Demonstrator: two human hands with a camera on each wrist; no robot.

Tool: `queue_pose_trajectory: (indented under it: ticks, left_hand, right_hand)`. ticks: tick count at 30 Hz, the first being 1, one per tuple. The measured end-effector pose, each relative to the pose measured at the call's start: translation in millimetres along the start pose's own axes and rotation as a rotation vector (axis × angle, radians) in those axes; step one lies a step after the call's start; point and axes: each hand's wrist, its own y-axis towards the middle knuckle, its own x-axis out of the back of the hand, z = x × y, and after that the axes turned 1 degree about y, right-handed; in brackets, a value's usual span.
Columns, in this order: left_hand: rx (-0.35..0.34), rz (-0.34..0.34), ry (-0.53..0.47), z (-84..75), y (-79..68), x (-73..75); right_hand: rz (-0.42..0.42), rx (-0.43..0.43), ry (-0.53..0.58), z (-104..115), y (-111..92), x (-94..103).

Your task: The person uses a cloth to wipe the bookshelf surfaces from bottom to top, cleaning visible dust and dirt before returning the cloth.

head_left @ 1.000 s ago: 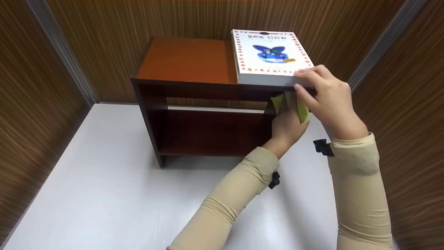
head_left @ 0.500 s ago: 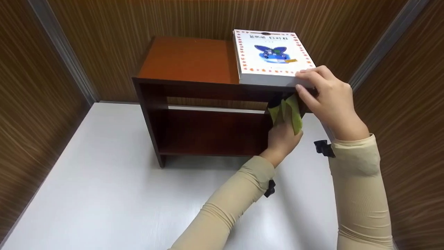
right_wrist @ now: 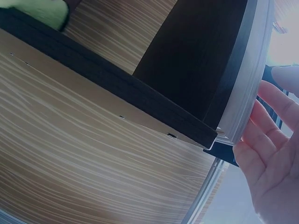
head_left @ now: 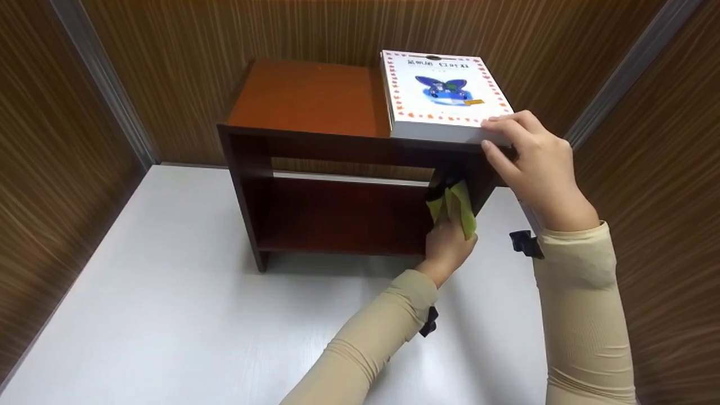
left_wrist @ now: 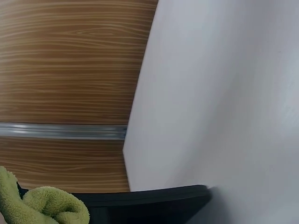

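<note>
My left hand (head_left: 448, 247) grips a yellow-green terry cloth (head_left: 464, 209) at the right end of a small dark-brown shelf unit (head_left: 315, 136), by the inner face of its side panel. The cloth's fluffy folds (left_wrist: 56, 205) show at the lower corner of the left wrist view. A thick white book (head_left: 450, 101), with a blue butterfly on its cover, lies on the right part of the orange-brown top. Around its front right corner my right hand (head_left: 537, 163) holds on, fingers over the cover's edge and thumb low at the front.
The shelf unit stands on a white table (head_left: 169, 315). Wood-grain panels (head_left: 169, 34) enclose the back and both sides, joined by metal strips (head_left: 101, 84). A lower shelf board (head_left: 343, 219) spans the unit. Each sleeve carries a black clip (head_left: 526, 243).
My left hand has drawn the cloth downward and toward me along the right side panel. My right hand stays at the book's corner.
</note>
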Motion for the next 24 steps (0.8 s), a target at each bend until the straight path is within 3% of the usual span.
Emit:
queue_pose_trajectory:
  ticks: [4, 10, 14, 18, 21, 24]
  left_hand:
    - [0.032, 0.012, 0.002, 6.4, -8.6, -7.6]
    - [0.022, -0.041, 0.045, 10.6, -12.7, -11.5]
    - [0.036, 0.024, 0.007, 12.1, -9.9, -7.0]
    - [0.032, 0.157, -0.084, 16.9, -0.7, 6.1]
    - [-0.016, 0.217, -0.199, 13.5, 9.9, 22.8]
    - [-0.093, 0.197, -0.324, -0.8, 23.1, 46.4]
  right_hand:
    - [-0.003, 0.002, 0.004, 0, 0, -0.5]
    - [-0.008, 0.004, 0.005, 1, 1, -0.8]
    - [0.004, 0.002, 0.003, 1, 2, -0.4]
    - [0.011, 0.001, -0.001, -1, 3, 0.2]
    - [0.013, 0.001, -0.006, -2, 2, 0.8]
    - [0.020, 0.017, -0.008, -2, 2, 0.4]
